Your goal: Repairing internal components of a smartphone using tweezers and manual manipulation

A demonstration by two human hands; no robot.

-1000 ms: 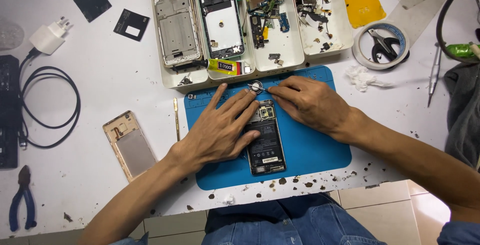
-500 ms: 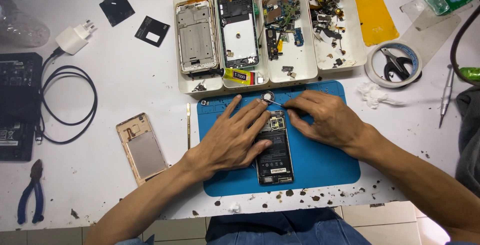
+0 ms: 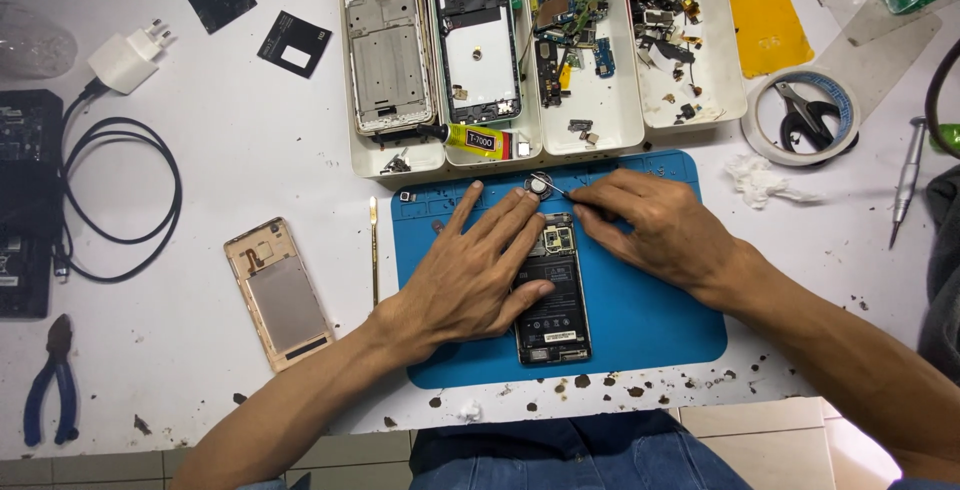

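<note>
Looking down at centre frame, I see the opened phone lying lengthwise on the blue mat, back cover off, battery and board showing. My left hand lies flat over its left edge with the fingers spread wide, fingertips reaching toward the phone's top end and the thumb resting across the battery. My right hand sits just right of the phone's top, fingers pinched narrow around thin tweezers, whose tip touches a small round part just above the phone's upper edge, between the two sets of fingertips.

Above the mat, the white tray holds two phone frames, small boards and loose bits, and a glue tube lies at its front. At left lie a gold back cover and a thin spudger; at far lower left, blue pliers.

Against the frame half a second back, both hands keep the same pose on the phone. The whole scene sits a touch higher and further right in view, so my head has shifted, not the work.
</note>
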